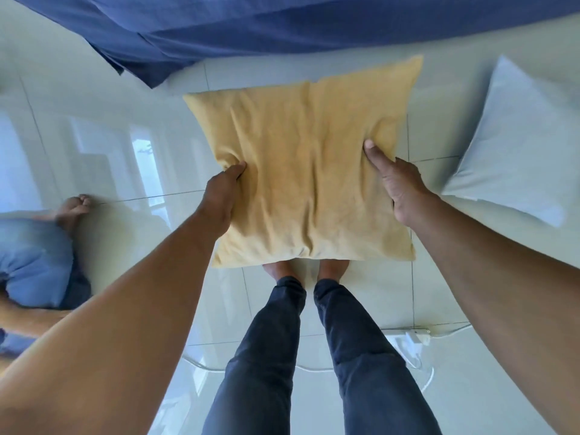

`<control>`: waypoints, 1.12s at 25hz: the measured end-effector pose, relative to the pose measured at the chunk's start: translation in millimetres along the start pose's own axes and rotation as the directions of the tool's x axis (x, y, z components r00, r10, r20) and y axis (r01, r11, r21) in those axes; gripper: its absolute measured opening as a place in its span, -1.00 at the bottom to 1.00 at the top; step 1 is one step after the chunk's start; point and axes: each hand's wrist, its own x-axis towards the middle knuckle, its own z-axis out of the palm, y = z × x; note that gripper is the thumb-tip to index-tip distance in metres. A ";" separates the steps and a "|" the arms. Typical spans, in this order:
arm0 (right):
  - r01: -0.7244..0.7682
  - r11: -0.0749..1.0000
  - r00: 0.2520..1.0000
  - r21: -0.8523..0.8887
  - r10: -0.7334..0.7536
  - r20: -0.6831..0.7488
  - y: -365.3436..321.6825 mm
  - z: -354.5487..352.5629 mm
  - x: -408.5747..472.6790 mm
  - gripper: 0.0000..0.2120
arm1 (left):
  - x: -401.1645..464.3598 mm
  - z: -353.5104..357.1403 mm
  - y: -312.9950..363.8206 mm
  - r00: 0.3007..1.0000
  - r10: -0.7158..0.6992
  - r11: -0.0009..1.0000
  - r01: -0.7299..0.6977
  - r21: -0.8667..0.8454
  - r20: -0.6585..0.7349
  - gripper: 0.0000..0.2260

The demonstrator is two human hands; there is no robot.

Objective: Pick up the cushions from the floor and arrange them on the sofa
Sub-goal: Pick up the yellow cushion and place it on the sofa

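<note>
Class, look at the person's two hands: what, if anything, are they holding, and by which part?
Both hands hold the yellow cushion by its side edges: the left hand pinches the left edge, the right hand the right edge, thumbs on top.

Glossy tiled floor (110, 158); white power adapter (417, 335) with cable; another person's bare foot (73, 208) at left edge.
</note>
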 end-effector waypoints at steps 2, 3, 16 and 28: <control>0.009 0.999 1.000 0.032 -0.010 0.023 -7.4 -12.0 -36.1 -0.27 | -39.8 -10.2 2.8 1.000 0.018 1.000 -0.018 -0.017 -0.017 -0.57; 0.061 0.998 0.998 0.032 -0.062 0.020 -13.7 -19.0 -52.8 -0.31 | -61.0 -18.2 4.4 0.999 0.032 0.999 -0.032 -0.028 -0.001 -0.60; 0.402 0.855 0.909 0.327 -0.416 -0.030 -151.0 -101.3 -322.7 -0.67 | -379.7 -78.1 127.1 0.903 0.426 0.898 -0.429 -0.098 -0.052 -0.59; 0.515 0.712 0.778 0.477 -0.622 0.089 -294.9 -115.1 -377.0 -0.31 | -460.6 -111.6 228.6 0.727 0.679 0.681 -0.676 -0.279 -0.105 -0.89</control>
